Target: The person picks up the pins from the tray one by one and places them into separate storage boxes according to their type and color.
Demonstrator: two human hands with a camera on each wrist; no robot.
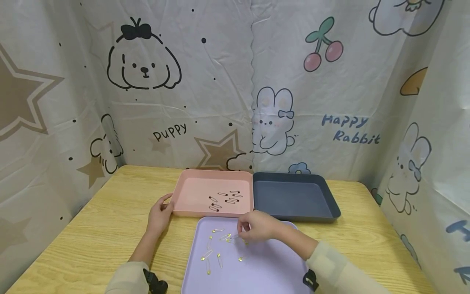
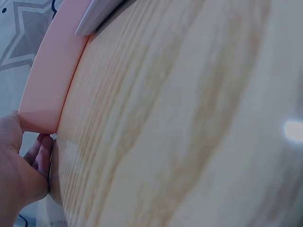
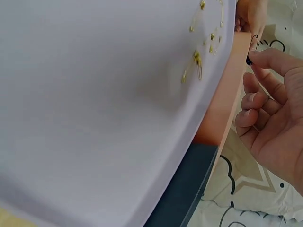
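**Right hand pinches a black safety pin**

At lower centre of the head view, the right hand (image 1: 258,226) holds the black safety pin (image 3: 249,61) above gold safety pins (image 1: 229,235) on the lilac tray (image 1: 271,269). Left of centre, the left hand (image 1: 160,216) touches the left end of the pink tray (image 1: 196,188), where other black pins (image 1: 215,210) lie; whether it grips, I cannot tell.

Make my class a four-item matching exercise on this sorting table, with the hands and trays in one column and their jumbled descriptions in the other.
1. pink tray
2. right hand
3. lilac tray
4. left hand

A. bears gold safety pins
B. touches the pink tray's left end
C. contains several black safety pins
D. pinches a single black pin

Pairs: 1-C, 2-D, 3-A, 4-B
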